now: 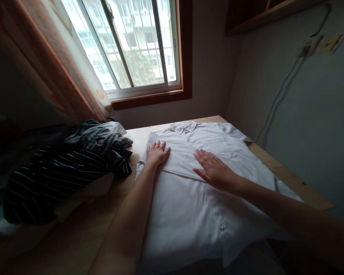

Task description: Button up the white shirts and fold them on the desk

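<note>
A white button-up shirt (183,202) lies spread front side up, its collar at the far end and its hem toward me. One sleeve is laid across the chest from the left; the other reaches out at the far right. My left hand (157,152) rests flat on the folded-over cloth near the shirt's left edge, fingers spread. Flat on the middle of the shirt lies my right hand (213,170), palm down with the thumb apart, by the lower edge of that sleeve. Neither hand grips anything.
A heap of dark striped clothes (60,164) with some white cloth sits left on the wooden table (286,168). Behind are a window (137,46) and a curtain (54,57). A cable (278,95) hangs from a wall socket (311,46) at right.
</note>
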### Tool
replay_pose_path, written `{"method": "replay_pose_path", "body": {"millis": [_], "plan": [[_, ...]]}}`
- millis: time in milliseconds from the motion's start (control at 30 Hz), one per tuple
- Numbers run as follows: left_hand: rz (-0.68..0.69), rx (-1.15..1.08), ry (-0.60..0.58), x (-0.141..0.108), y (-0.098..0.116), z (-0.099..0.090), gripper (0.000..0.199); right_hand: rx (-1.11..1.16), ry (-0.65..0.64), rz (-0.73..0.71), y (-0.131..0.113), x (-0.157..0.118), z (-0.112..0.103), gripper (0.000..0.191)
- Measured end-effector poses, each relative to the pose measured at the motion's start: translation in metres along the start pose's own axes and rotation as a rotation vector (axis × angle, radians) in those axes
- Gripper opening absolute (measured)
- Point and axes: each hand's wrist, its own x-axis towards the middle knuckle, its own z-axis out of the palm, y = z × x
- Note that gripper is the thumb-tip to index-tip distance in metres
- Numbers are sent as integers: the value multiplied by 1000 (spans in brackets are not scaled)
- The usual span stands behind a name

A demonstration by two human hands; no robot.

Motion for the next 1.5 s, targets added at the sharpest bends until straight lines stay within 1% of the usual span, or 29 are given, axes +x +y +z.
{"method": "replay_pose_path", "body": {"millis": [67,100,167,267,333,433,533,633,733,800,833,900,967,1033,1100,1167,1233,1300,1367,1500], "plan": [[1,-8,-5,-1,0,-1,70,21,-92,-8,-27,13,10,79],[0,-11,-8,-1,0,-1,70,29,-124,-2,-36,15,15,83],[-3,-14,-11,0,-1,-1,70,32,-145,25,-42,8,24,87],[1,-14,-7,2,-2,1,70,25,-96,74,-28,-18,27,90],[5,-12,-2,3,-3,2,71,27,-74,85,-12,-38,22,89],[9,-9,-2,3,-2,1,71,41,-127,60,10,-64,6,81],[16,-11,-2,2,-2,0,70,46,-186,109,26,-86,-9,76],[11,-11,-8,0,0,-2,70,45,-213,173,34,-104,-21,77],[-1,-7,-12,-1,1,-2,69,-19,-244,212,30,-108,-35,76],[1,-6,-10,0,1,-2,69,-105,-274,217,20,-95,-48,65],[3,-7,-7,0,0,-1,69,-152,-292,207,13,-82,-54,57],[7,-8,-5,1,0,0,70,-245,-300,182,-2,-47,-61,45],[9,-4,-6,2,0,0,70,-267,-259,138,-18,-2,-58,43],[7,3,-5,2,0,0,70,-227,-206,114,-31,43,-43,44],[7,7,2,1,-1,0,69,-108,-187,119,-41,78,-20,49],[8,10,11,0,-1,1,68,17,-186,233,-45,99,5,52],[11,9,13,0,-2,1,68,55,-157,280,-46,106,25,54],[13,6,12,1,-3,2,68,65,-136,282,-43,103,37,57],[13,1,12,1,-3,2,68,67,-135,274,-39,96,40,60],[4,-15,5,1,-1,0,68,44,-159,255,-30,82,34,62]]}}
